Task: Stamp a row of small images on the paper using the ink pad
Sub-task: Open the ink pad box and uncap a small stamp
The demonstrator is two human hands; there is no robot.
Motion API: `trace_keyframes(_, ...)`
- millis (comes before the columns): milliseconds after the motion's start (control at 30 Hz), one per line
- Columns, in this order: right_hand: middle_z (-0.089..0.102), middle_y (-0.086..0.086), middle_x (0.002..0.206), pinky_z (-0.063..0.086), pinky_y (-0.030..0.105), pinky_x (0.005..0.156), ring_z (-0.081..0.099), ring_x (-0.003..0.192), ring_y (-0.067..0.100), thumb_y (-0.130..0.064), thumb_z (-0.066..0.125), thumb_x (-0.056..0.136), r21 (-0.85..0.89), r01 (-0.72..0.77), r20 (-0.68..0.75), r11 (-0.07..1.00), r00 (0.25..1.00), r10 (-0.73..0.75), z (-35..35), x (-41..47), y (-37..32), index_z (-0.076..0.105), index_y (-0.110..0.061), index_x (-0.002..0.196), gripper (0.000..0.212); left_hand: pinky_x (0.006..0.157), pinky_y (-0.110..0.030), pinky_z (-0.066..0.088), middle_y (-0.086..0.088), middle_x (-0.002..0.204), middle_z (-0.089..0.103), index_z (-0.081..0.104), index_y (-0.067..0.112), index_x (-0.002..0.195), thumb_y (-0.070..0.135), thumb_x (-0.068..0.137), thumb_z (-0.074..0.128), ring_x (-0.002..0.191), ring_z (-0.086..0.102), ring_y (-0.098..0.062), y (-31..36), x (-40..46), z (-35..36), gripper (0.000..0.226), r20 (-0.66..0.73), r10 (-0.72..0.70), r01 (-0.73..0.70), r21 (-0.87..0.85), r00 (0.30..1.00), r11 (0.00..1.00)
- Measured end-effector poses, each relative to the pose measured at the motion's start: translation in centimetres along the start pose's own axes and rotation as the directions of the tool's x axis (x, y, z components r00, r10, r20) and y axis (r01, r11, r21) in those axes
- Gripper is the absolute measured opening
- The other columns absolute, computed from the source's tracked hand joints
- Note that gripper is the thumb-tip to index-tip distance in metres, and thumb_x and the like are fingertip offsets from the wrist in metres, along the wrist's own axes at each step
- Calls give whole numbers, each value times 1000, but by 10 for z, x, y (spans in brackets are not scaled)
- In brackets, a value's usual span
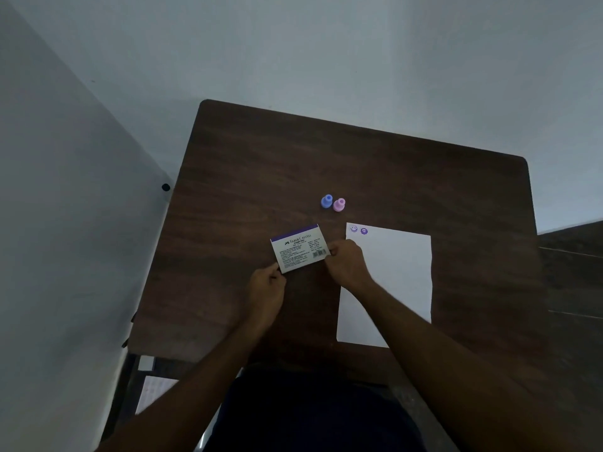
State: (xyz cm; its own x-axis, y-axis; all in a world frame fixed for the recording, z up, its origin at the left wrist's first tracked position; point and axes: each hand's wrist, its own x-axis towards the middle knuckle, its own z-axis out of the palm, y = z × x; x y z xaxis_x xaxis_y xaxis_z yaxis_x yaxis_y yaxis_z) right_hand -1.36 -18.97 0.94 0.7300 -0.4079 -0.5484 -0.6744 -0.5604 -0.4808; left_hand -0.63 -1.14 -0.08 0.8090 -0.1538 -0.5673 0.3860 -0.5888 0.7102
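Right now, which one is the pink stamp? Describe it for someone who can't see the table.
On the dark wooden table, look just beyond the white paper's far left corner. Two small knob-shaped stamps stand touching; the pink stamp is the right one, nearer the paper than the blue stamp.

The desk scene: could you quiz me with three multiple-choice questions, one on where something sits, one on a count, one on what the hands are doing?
1. Where do the two small stamps, blue stamp and pink stamp, stand?
A. On the paper
B. On the bare table beyond the paper
C. On the ink pad box

2. How many stamped images are on the paper?
A. None
B. Two
C. Five

3. What is the state of the ink pad box?
A. Held by both hands
B. Lying untouched
C. Held by one hand only

Answers: 1 B, they stand side by side on the table. 2 B, two marks at the paper's far left corner. 3 A, left hand and right hand each grip an end.
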Motion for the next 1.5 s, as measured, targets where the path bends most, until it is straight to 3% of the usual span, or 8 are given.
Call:
trace_keyframes(100,64,11,120,51,29,86,62,107,25,-10,55,88,-11,28,-81,1000,996,-28,-6,-2,-3,64,-8,110,25,89,-37,51,-2,111,57,57,12,125,13,87,52,96,58,-13,8,-5,-1,39,-52,-34,32,-43,998,999)
trace_keyframes(367,69,7,96,46,20,69,61,84,13,-14,56,88,150,64,-192,987,981,-34,-17,15,-19,67,-9,99,17,89,-25,43,-4,114,54,63,15,118,9,84,53,98,53,-12,28,0,-17,35,-173,93,-93,10,980,996)
trace_keyframes(533,62,5,87,43,21,72,57,81,12,-16,52,92,144,50,-199,988,980,-20,-22,28,-33,64,-4,96,18,84,-24,40,2,108,53,63,17,114,9,89,51,96,49,-8,40,11,-35,29,-154,116,-110,47,981,993)
trace_keyframes(767,61,4,87,45,24,77,55,83,11,-9,50,91,119,94,-120,988,990,-80,-29,42,-50,65,-1,92,17,85,-26,47,9,114,64,62,22,119,16,90,51,103,58,-6,49,34,-43,32,-18,2,-6,-233,1000,972)
trace_keyframes(967,66,21,89,51,40,79,62,87,31,-4,52,83,151,88,-39,985,996,-82,-27,58,-64,66,9,87,20,85,-29,52,4,120,62,55,19,128,15,92,50,103,59,-10,51,49,-41,36,36,-128,132,-390,991,911)
trace_keyframes(1067,65,19,84,50,36,70,61,81,30,-7,53,81,161,54,-26,985,998,-50,-24,64,-65,66,8,83,20,62,-21,47,6,100,65,61,19,118,14,92,51,85,61,-6,58,54,-41,28,35,-177,174,-436,984,883)
trace_keyframes(1233,69,16,90,50,32,75,64,85,22,-10,53,84,107,26,8,994,1000,-27,-16,71,-62,68,2,86,19,58,-25,46,3,85,63,62,24,87,14,89,53,76,60,-11,60,66,-39,14,31,-239,231,-407,970,884)
trace_keyframes(1500,67,9,84,45,25,70,58,74,11,-6,52,85,101,31,-5,994,1000,-31,-15,71,-60,68,-2,85,17,57,-26,44,-3,81,61,59,18,79,20,90,55,74,58,-17,60,76,-36,12,-10,-340,310,-385,940,869)
